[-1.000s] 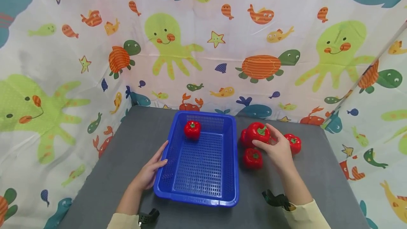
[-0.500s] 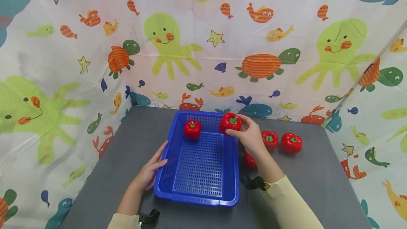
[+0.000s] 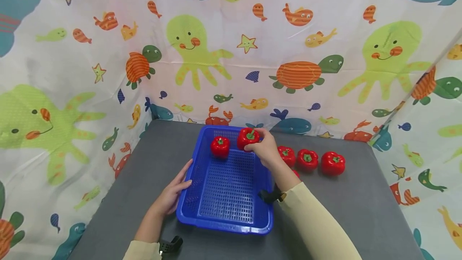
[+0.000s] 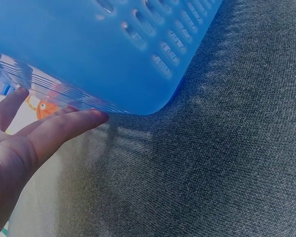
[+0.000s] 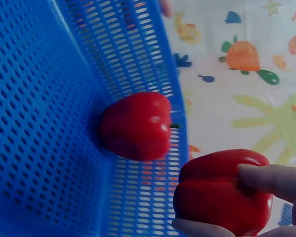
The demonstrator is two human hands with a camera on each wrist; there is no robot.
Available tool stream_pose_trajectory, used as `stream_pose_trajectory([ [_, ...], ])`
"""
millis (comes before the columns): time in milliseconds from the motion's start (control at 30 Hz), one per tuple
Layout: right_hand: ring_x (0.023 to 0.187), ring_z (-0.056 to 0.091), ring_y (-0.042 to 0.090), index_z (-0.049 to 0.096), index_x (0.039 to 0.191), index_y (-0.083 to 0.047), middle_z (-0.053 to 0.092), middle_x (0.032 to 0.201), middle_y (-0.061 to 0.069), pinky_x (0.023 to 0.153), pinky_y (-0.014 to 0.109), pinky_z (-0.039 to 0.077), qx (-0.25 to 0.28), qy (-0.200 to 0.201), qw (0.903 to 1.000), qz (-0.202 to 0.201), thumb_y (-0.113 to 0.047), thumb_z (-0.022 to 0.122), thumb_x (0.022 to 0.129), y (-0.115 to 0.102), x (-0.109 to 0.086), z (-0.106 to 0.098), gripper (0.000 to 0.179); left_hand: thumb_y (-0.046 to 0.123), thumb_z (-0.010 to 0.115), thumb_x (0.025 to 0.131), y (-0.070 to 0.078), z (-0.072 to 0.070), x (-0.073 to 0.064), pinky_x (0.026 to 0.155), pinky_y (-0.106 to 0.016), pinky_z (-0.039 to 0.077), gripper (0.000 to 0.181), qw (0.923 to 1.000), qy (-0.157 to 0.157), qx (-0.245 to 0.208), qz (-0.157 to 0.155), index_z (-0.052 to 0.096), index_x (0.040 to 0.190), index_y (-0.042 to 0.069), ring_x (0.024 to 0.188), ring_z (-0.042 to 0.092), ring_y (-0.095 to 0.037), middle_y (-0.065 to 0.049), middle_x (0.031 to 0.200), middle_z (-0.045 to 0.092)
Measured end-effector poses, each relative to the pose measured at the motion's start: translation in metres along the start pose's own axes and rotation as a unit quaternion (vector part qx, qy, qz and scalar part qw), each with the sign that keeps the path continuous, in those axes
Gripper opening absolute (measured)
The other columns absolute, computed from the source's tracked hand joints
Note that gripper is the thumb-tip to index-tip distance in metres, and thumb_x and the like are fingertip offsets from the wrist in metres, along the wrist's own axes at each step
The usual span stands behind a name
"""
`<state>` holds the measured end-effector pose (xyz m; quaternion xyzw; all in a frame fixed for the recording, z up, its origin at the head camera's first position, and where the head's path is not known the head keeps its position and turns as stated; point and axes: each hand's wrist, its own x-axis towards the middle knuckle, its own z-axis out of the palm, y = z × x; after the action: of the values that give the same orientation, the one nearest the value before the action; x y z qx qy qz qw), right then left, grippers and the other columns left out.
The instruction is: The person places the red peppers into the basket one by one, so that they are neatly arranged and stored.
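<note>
A blue plastic basket stands on the table with one red bell pepper in its far left corner. My right hand grips a second red bell pepper over the basket's far right part, its green stem up. In the right wrist view, the thumb presses one side of this pepper and fingers lie along the other. My left hand touches the basket's left side, and the left wrist view shows its fingers extended along the slotted wall.
Right of the basket several more red bell peppers lie on the grey table, one partly hidden by the right forearm. A white curtain printed with sea animals encloses the table at the back and sides.
My right hand has lifted a bell pepper from the group on the right and carried it left over the basket. The left hand has stayed at the basket's side.
</note>
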<state>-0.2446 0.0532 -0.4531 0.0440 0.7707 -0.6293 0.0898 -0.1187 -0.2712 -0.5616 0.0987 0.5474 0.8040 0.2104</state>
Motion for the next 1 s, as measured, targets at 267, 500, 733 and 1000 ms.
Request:
stream_pose_trajectory([
  [267,0.129,0.049,0.04,0.043,0.142,-0.008,0.046,0.142,0.019,0.093,0.051,0.057,0.008,0.01,0.9992,0.038,0.015,0.076,0.07,0.017,0.023,0.029,0.082,0.013,0.033,0.111,0.002,0.0,-0.002,0.107,-0.065,0.039,0.064,0.9999,0.005,0.009,0.001,0.008,0.161,0.042,0.147,0.022,-0.052,-0.007,0.17,0.002],
  [500,0.125,0.055,0.045,0.047,0.142,-0.009,0.047,0.142,0.022,0.082,0.051,0.06,0.018,0.004,0.9975,0.069,0.02,0.073,0.072,0.031,0.027,0.039,0.08,0.014,0.033,0.111,0.001,0.002,-0.002,0.108,-0.067,0.038,0.064,1.0,-0.003,0.009,0.0,0.006,0.161,0.042,0.147,0.023,-0.053,-0.01,0.17,0.0],
  [733,0.12,0.059,0.045,0.047,0.142,-0.007,0.047,0.142,0.025,0.08,0.049,0.061,-0.008,0.005,0.9968,0.08,0.019,0.072,0.074,0.041,0.029,0.042,0.077,0.015,0.033,0.111,-0.001,0.001,-0.003,0.108,-0.067,0.038,0.064,1.0,-0.003,0.006,-0.001,0.006,0.161,0.043,0.147,0.025,-0.051,-0.009,0.17,0.0],
  [1000,0.119,0.06,0.045,0.045,0.142,-0.005,0.047,0.142,0.025,0.081,0.049,0.061,-0.031,-0.011,0.995,0.094,0.017,0.075,0.074,0.045,0.035,0.043,0.078,0.014,0.033,0.111,-0.002,-0.001,-0.002,0.108,-0.067,0.037,0.064,0.9999,-0.008,0.01,0.002,0.005,0.161,0.043,0.147,0.021,-0.053,-0.01,0.17,-0.002],
])
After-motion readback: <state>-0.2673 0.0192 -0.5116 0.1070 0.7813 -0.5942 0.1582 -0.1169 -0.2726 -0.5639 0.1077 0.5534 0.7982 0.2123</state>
